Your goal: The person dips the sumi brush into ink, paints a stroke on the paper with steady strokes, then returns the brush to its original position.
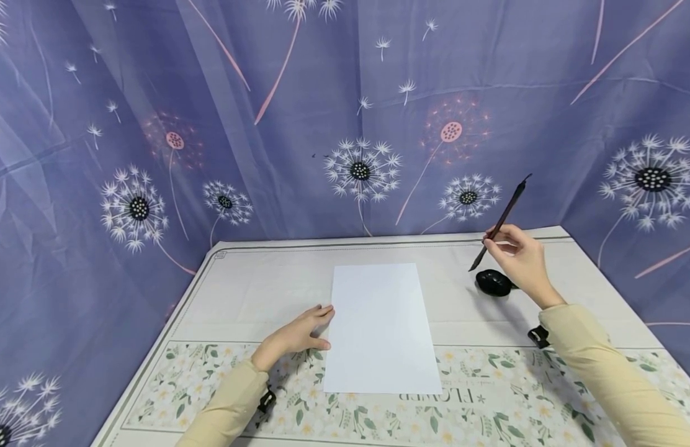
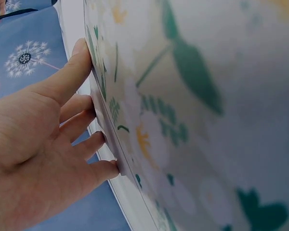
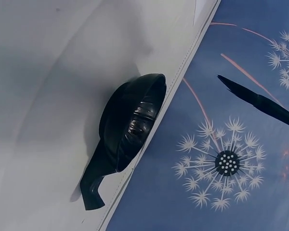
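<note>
A writing brush [image 1: 505, 215] with a dark handle slants in my right hand [image 1: 520, 259], pinched between thumb and fingers. Its dark, pointed tip [image 3: 238, 89] hangs in the air, apart from the paper. Below the brush stands a glossy black rounded dish [image 1: 493, 282]; the right wrist view shows its short bent handle [image 3: 92, 185]. A white sheet of paper [image 1: 381, 329] lies flat on the table, with no marks visible. At its left edge rests my left hand [image 1: 297, 332], fingers spread and fairly straight, fingertips touching the edge.
A white cloth [image 1: 255, 285] with a floral band [image 1: 211, 385] covers the table. Purple curtains [image 1: 300, 186] with dandelion prints hang close behind it and at both sides. Each wrist wears a small black device [image 1: 539, 336].
</note>
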`<act>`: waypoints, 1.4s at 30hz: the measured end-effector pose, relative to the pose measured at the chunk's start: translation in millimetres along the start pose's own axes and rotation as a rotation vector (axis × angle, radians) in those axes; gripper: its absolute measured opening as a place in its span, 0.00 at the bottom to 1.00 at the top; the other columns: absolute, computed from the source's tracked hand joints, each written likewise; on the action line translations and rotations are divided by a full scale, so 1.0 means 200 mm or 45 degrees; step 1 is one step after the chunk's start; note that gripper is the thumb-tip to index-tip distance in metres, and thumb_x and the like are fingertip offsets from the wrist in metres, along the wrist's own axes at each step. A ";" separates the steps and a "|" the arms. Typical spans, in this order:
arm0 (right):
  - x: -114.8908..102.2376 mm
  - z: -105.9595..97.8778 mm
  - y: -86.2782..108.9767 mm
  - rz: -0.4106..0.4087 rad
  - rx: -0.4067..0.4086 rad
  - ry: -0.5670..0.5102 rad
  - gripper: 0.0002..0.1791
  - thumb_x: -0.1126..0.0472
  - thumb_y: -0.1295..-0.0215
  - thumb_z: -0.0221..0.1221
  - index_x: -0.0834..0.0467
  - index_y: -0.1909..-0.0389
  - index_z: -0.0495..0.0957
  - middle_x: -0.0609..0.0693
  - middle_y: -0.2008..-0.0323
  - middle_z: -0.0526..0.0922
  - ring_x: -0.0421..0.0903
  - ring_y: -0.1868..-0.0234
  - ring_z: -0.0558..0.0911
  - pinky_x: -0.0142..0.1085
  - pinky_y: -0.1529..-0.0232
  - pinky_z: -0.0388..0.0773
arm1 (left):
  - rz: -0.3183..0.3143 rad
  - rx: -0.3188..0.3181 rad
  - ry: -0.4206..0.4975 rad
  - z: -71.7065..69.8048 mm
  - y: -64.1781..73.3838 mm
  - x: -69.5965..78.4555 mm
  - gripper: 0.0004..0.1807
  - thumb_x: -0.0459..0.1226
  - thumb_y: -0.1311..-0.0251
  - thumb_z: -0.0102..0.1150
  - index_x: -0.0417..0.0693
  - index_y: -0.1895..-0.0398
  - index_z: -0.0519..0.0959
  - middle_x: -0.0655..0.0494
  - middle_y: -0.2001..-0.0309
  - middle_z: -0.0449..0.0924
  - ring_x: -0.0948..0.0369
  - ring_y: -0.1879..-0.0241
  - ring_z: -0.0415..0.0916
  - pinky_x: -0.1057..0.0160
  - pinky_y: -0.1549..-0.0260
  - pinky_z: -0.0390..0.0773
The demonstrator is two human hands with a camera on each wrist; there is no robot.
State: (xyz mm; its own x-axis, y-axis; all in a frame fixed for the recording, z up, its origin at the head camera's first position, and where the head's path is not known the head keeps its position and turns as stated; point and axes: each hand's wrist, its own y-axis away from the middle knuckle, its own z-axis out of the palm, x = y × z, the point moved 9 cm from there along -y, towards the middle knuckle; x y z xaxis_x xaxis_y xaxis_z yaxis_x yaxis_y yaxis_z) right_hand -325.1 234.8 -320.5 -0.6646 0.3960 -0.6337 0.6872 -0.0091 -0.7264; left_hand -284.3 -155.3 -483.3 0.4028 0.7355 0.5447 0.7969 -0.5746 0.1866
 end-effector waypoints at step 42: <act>-0.03 0.07 -0.02 -0.022 0.021 -0.004 0.10 0.82 0.47 0.61 0.75 0.63 0.79 0.35 0.67 0.82 0.23 0.65 0.81 0.16 0.63 0.78 | -0.007 0.004 0.010 0.00 0.00 0.00 0.43 0.43 0.40 0.63 0.36 0.26 0.55 0.41 0.24 0.49 0.40 0.24 0.41 0.39 0.29 0.53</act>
State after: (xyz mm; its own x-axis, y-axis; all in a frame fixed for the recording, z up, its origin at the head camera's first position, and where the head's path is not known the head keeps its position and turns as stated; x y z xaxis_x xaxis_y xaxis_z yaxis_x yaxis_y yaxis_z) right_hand -327.7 219.5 -316.3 -0.6771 0.3932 -0.6220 0.6708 -0.0175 -0.7414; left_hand -284.1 -155.7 -484.5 0.3950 0.7356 0.5504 0.8003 -0.5697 0.1870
